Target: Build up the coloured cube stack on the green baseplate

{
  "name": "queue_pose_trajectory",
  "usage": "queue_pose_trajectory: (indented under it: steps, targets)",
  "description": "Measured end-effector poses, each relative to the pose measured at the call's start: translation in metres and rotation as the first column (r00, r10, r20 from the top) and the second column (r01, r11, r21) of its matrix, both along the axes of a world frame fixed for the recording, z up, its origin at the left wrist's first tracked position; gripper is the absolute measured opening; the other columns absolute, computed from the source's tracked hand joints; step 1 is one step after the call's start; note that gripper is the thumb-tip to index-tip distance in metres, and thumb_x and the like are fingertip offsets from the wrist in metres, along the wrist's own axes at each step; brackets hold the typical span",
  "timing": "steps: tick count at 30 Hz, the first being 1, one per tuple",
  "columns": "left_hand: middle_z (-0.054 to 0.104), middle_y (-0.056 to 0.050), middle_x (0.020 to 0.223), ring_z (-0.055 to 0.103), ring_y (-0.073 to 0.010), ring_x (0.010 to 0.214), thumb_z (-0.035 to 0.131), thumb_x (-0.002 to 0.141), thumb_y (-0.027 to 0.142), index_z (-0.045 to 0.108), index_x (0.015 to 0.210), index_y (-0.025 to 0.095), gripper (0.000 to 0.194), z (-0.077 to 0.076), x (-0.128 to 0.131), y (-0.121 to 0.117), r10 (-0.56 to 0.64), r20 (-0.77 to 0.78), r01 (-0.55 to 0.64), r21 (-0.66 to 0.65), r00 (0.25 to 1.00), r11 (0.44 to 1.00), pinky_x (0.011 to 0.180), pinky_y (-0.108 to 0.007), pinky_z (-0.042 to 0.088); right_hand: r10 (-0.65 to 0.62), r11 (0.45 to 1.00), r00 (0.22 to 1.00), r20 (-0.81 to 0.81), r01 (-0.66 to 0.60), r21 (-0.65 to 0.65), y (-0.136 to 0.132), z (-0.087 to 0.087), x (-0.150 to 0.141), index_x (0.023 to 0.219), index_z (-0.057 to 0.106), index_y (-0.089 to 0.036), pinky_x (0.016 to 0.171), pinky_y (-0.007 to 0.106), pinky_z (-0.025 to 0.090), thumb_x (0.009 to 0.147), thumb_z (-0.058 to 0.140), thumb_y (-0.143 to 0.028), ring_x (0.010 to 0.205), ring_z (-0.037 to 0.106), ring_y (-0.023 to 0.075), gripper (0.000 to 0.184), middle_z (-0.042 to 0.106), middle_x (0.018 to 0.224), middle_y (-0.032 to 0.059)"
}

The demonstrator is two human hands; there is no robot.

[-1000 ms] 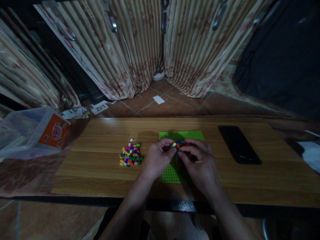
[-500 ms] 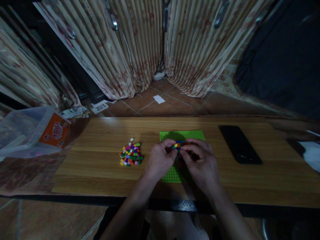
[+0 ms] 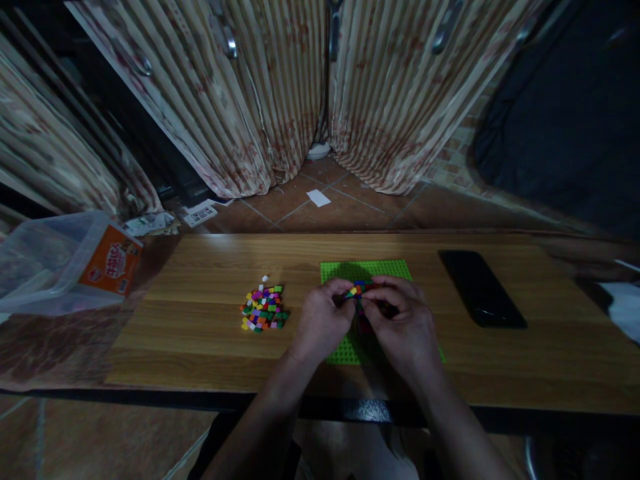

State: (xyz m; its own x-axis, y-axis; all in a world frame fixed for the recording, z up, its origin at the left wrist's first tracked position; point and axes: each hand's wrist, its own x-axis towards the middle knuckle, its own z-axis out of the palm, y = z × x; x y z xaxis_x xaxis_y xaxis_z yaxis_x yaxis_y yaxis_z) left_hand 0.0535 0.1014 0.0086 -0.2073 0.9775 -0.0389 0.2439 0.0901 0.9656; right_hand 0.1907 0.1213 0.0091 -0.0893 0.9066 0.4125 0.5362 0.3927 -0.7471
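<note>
My left hand (image 3: 325, 320) and my right hand (image 3: 403, 320) meet over a green studded baseplate (image 3: 343, 270). Between their fingertips is a small cluster of coloured building bricks (image 3: 356, 291), with yellow, blue, red and green showing. Thumb and fingers of the left hand pinch its left side. The right hand's thumb and fingers close on its right side. My fingers hide part of the cluster, and I cannot tell whether it touches the baseplate. Left of the hands lies a pile of loose small bricks (image 3: 264, 309) in many colours.
A black phone-like slab (image 3: 483, 289) lies on the wooden table (image 3: 200, 300) to the right. A clear plastic tub (image 3: 55, 267) with an orange label stands beyond the table's left end. Striped curtains (image 3: 280, 93) hang behind, and a white card (image 3: 318, 197) is on the tiled floor.
Both hands keep their pinch on the brick cluster, with only slight finger movement. The whole view has shifted very slightly.
</note>
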Motion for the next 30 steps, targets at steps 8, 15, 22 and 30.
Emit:
queue_pose_trajectory:
  steps: [8, 15, 22, 30]
  targets:
    - [0.077, -0.009, 0.103, 0.072, -0.0194, 0.092, 0.058, 0.078, 0.006, 0.072, 0.100, 0.015, 0.028, 0.004, -0.002, -0.002, -0.021, 0.003, 0.021, -0.002, 1.000, 1.000, 0.084, -0.029, 0.055, 0.016, 1.000, 1.000, 0.015, -0.016, 0.025, -0.002, 0.002, -0.001, 0.073, 0.074, -0.023, 0.093, 0.047, 0.049, 0.079, 0.065, -0.024, 0.106, 0.060, 0.0281, 0.011, 0.071, 0.106, 0.0093]
    - [0.078, -0.003, 0.092, 0.071, -0.0166, 0.084, 0.062, 0.083, 0.015, 0.074, 0.102, 0.018, 0.023, 0.002, -0.009, -0.003, -0.010, 0.039, 0.008, 0.047, 0.999, 0.999, 0.079, -0.027, 0.054, 0.045, 0.999, 0.999, 0.000, -0.045, 0.018, -0.002, 0.002, 0.003, 0.077, 0.075, -0.023, 0.094, 0.047, 0.048, 0.082, 0.065, -0.026, 0.106, 0.060, 0.0273, 0.011, 0.071, 0.108, 0.0092]
    - [0.078, -0.003, 0.100, 0.072, -0.0162, 0.088, 0.063, 0.084, 0.015, 0.076, 0.102, 0.020, 0.023, 0.009, -0.006, -0.004, -0.065, 0.058, 0.058, 0.118, 0.996, 0.991, 0.084, -0.027, 0.056, 0.087, 0.996, 0.994, -0.070, -0.089, -0.028, -0.004, -0.001, 0.014, 0.102, 0.076, -0.025, 0.098, 0.048, 0.048, 0.088, 0.067, -0.038, 0.111, 0.062, 0.0267, 0.021, 0.070, 0.114, 0.0089]
    - [0.078, -0.004, 0.101, 0.073, -0.0155, 0.090, 0.064, 0.083, 0.013, 0.073, 0.104, 0.017, 0.023, 0.011, -0.002, -0.006, -0.084, 0.028, 0.077, 0.197, 0.996, 0.977, 0.084, -0.025, 0.058, 0.107, 0.994, 0.994, -0.034, -0.107, 0.020, -0.003, -0.002, 0.011, 0.101, 0.076, -0.027, 0.098, 0.049, 0.048, 0.091, 0.063, -0.037, 0.111, 0.061, 0.0263, 0.019, 0.070, 0.115, 0.0080]
